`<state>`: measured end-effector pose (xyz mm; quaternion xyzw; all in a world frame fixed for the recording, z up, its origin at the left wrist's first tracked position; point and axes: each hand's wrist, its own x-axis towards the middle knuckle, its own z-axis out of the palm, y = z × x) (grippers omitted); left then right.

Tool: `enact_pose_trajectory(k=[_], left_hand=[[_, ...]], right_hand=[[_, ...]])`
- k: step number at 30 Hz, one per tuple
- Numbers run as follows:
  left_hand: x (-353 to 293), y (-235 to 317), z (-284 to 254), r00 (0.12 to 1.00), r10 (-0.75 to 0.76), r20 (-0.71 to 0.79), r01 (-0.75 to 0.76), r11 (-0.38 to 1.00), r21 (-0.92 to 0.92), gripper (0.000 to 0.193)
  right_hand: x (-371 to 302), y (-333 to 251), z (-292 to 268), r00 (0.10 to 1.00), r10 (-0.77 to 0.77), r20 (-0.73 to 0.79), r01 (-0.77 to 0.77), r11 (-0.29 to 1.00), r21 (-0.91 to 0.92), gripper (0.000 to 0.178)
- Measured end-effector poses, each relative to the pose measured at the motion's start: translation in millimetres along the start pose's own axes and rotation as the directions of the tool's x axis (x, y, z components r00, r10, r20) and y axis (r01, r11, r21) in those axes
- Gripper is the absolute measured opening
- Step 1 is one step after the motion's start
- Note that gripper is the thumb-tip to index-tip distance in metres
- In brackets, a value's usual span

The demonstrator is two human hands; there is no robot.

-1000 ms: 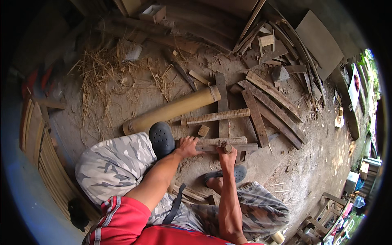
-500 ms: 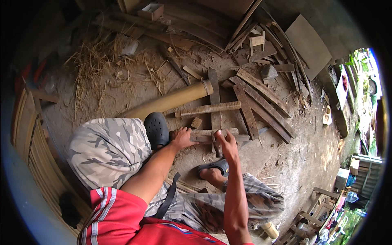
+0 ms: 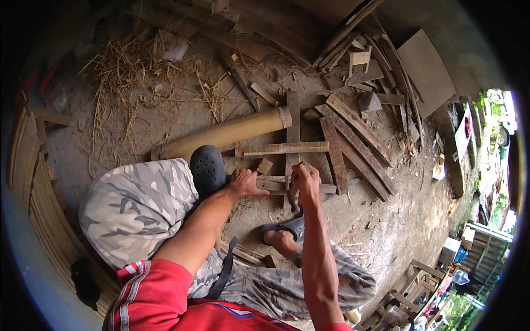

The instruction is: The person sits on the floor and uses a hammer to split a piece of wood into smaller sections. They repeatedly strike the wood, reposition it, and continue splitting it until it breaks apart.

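Note:
Two short wooden strips (image 3: 317, 188) lie side by side across a longer flat board (image 3: 292, 105) on the dirt floor. My left hand (image 3: 243, 182) grips their left end, the thumb along the near side. My right hand (image 3: 305, 177) is closed around a dark curved tool (image 3: 293, 203), held at the strips' middle; the fist hides much of it, so I cannot tell its kind. Beyond the strips, a rough wooden batten (image 3: 284, 148) crosses the same board. A small wood block (image 3: 264, 166) sits between the batten and my left hand.
A thick bamboo pole (image 3: 221, 134) lies beyond my left shoe (image 3: 207, 170). Several planks (image 3: 359, 146) are spread to the right. Dry straw (image 3: 132, 77) covers the far left, and a grey stone (image 3: 369, 102) rests among scrap wood. My right shoe (image 3: 287, 228) is near the strips.
My right hand has risen slightly and turned around the tool, its fingers now wrapped over the top. The left hand stays at the strips' end. The whole view has shifted a little.

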<state>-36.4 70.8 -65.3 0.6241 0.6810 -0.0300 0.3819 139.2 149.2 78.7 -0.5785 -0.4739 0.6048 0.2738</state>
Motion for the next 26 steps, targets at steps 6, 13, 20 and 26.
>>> enact_pose_trajectory(k=[6,13,20,26], left_hand=[[4.1,-3.1,-2.6,0.998,0.049,0.028,-0.049,0.999,-0.009,0.101],[-7.8,-2.0,0.9,0.998,0.068,0.007,-0.068,0.998,-0.003,0.101],[-21.5,1.7,14.6,0.987,0.072,-0.143,-0.068,0.997,0.032,0.101],[-29.6,10.3,16.6,0.981,0.097,-0.166,-0.088,0.994,0.060,0.100]], right_hand=[[1.2,9.3,13.0,0.988,-0.074,-0.138,0.090,0.989,0.116,0.021],[-34.5,21.8,9.7,0.962,-0.160,-0.220,0.159,0.987,-0.022,0.026],[-70.2,34.1,-1.8,0.980,-0.156,-0.122,0.148,0.986,-0.075,0.019],[-108.1,19.9,-8.1,0.943,-0.226,-0.244,0.046,0.815,-0.577,0.034]])
